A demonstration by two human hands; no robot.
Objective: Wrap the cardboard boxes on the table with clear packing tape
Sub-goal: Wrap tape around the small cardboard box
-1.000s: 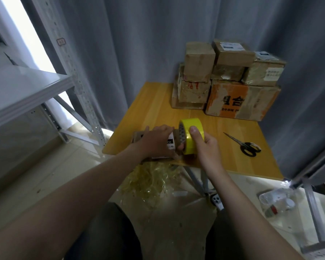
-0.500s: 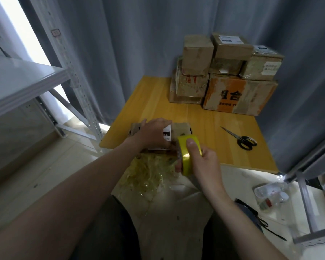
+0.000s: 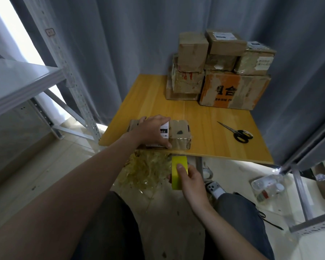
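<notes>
Pressing box (image 3: pixel 179 132) marked "22" with flat-fingered left hand (image 3: pixel 150 131) | right hand (image 3: pixel 192 182) pinching yellow tape roll (image 3: pixel 177 163) | orange carton (image 3: pixel 212 89): "合"

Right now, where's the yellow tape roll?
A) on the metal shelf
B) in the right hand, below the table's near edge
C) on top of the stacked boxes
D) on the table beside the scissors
B: the right hand grips the yellow tape roll below the near edge of the table, while the left hand rests on the small box.
</notes>
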